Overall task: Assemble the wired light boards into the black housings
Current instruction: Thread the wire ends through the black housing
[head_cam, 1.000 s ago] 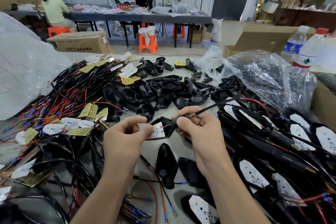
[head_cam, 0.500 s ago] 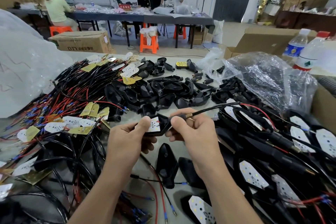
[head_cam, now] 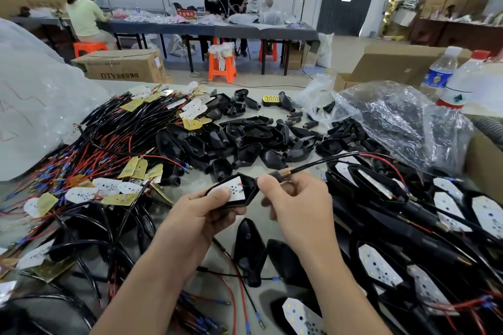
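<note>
Lying left of the fingers: a tangled heap of wired boards [head_cam: 109, 149], with black and red leads and flat white and brass-coloured plates. Left hand [head_cam: 202, 216] gripped the black housing [head_cam: 251, 185], thumb pressing the white light board [head_cam: 231, 189] seated inside its diamond-shaped shell. Beyond the fingertips, loose empty housings [head_cam: 245, 139] of glossy moulded plastic crowded the grey table [head_cam: 196, 185]. Below the hands a spare housing [head_cam: 249, 247] lay face down. Right hand [head_cam: 296, 198] pinched the held housing's stem end, fingers curled. A brass collar [head_cam: 284, 172] and black cable [head_cam: 326, 162] ran off rightwards. Right of the fingers, finished units [head_cam: 449, 212] were stacked, a crinkled clear bag [head_cam: 394, 122] behind them.
</note>
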{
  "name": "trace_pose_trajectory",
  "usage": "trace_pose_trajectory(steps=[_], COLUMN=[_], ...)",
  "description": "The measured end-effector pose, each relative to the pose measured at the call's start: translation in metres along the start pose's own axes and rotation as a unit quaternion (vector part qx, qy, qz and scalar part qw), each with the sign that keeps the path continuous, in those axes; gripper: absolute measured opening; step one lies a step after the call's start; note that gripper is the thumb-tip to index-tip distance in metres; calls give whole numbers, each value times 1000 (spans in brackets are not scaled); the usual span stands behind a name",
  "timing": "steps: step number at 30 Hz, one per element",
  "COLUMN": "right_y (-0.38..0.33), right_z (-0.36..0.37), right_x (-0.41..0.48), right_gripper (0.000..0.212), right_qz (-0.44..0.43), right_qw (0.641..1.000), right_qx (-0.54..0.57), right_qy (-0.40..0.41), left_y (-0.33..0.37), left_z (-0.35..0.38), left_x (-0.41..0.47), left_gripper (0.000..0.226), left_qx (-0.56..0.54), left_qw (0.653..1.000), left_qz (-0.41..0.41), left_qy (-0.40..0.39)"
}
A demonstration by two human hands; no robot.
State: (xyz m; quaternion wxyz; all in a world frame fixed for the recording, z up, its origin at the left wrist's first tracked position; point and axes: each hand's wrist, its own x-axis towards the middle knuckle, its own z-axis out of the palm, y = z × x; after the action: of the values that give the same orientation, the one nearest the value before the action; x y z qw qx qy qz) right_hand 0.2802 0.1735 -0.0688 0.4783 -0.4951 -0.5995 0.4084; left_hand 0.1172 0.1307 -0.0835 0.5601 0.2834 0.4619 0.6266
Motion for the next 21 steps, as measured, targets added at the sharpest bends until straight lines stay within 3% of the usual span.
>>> trace_pose_trajectory(steps=[2, 4, 7, 8, 9, 11, 14, 21], right_y=[2, -3, -11, -12, -11, -10, -7, -4], right_z=[1, 3, 7, 9, 11, 13, 17, 15], right_x=[-2, -7, -13, -14, -14, -16, -20, -17], right_gripper=[46, 50, 15, 12, 21, 27, 17, 14], right_qz=[-38, -93, -237, -276, -299, -299, -223, -194], right_qw=[983, 966, 935, 920, 911, 905, 914, 926], right_qx=[-173, -213, -205, -229, -252, -296, -339, -325], right_qy=[51, 115, 168, 159, 130, 64, -7, 8], left_y=[1, 3, 4, 5, 6, 6, 3, 7], left_z=[-2, -4, -6, -6, -6, -5, -4, -11], left_x=[2, 3, 3, 3, 2, 2, 3, 7], left_gripper=[19, 15, 18, 23, 28, 33, 33, 22], left_qx=[10, 27, 54, 50, 46, 44, 45, 27], left_qw=[999, 996, 991, 991, 991, 992, 990, 989], left_qz=[7, 17, 24, 22, 20, 19, 31, 52], left_qy=[40, 87, 117, 120, 121, 120, 131, 135])
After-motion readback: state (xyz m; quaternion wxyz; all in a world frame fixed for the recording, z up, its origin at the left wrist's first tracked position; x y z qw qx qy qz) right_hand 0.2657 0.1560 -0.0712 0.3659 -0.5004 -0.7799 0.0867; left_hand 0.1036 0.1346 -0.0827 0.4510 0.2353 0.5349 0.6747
